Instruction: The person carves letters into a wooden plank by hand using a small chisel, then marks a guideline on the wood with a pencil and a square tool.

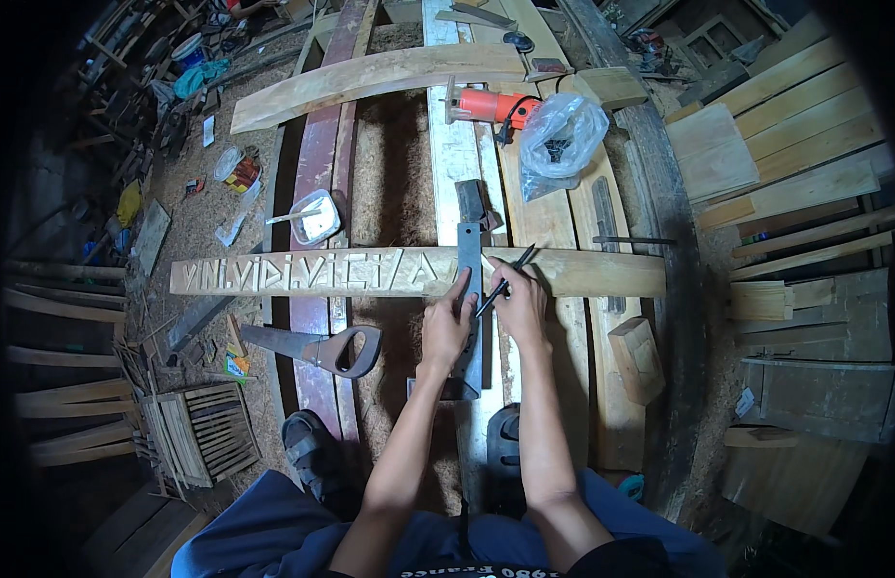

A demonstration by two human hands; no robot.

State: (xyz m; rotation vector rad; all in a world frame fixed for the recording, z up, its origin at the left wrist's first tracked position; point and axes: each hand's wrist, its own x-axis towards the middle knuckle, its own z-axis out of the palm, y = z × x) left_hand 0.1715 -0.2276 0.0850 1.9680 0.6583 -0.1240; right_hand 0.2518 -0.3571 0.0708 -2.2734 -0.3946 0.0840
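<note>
A long wooden board [601,273] with carved lettering along its left part lies crosswise over the beams. Across it rests a dark metal carpenter's square [468,239], its shorter arm toward me. My left hand [447,328] holds the square down, index finger stretched along the blade and the thumb near its right edge. Just to the right, my right hand [520,301] grips a slim black pen [524,258] slantwise between its fingers, over the board beside the blade. The pen's lower end comes near the square's edge; whether it touches the wood cannot be made out.
A handsaw [354,351] lies on the left beams, below a white tub [317,218]. Beyond the board are an orange power tool [491,104], a clear plastic bag [565,140] and a curved plank [370,79]. A wooden block [637,359] sits right; gaps separate the beams.
</note>
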